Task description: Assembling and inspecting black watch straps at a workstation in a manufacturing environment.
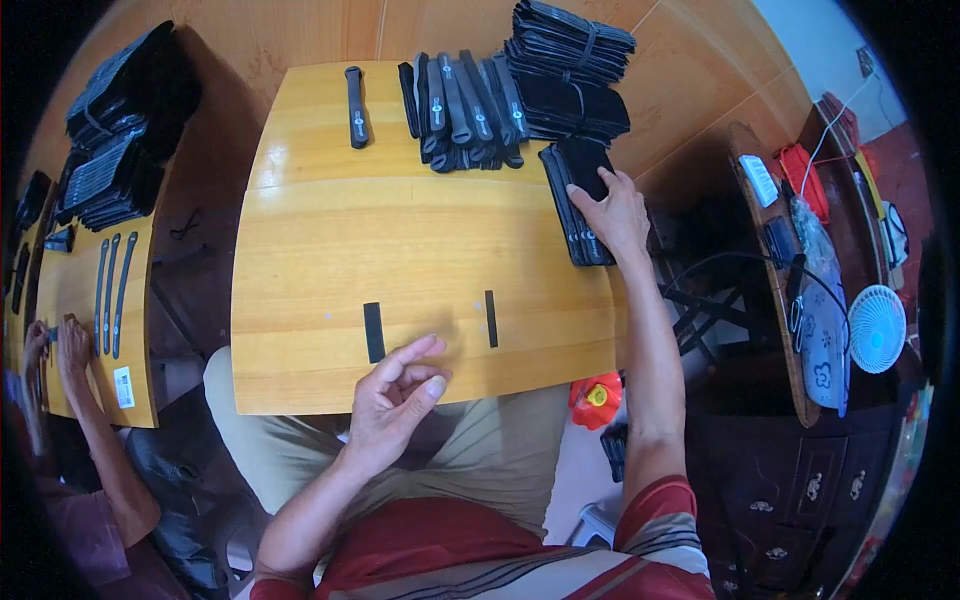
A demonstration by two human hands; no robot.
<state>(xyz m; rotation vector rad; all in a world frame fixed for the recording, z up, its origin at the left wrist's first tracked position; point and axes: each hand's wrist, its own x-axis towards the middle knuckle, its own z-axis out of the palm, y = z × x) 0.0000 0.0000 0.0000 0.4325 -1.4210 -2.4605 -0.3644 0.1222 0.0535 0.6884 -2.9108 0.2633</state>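
My right hand (612, 215) rests over a small stack of long black fabric pieces (568, 217) at the table's right side. Its thumb lies across the stack and its fingers curl over the far right part, gripping at the top piece. My left hand (392, 400) hovers at the near edge of the table, palm turned inward, fingers loosely bent and thumb apart, with nothing in it. Just beyond it lie a short black strip (374, 333) and, to the right, a narrower black strip (491, 319), both flat on the wooden table (420, 235).
Grey-black straps (465, 110) are heaped at the back, beside tied black bundles (570, 45). A single strap (357, 108) lies back left. On the left, another person's hands (70, 345) work at a second table (135, 300). A side shelf at right holds a light-blue basket (877, 328).
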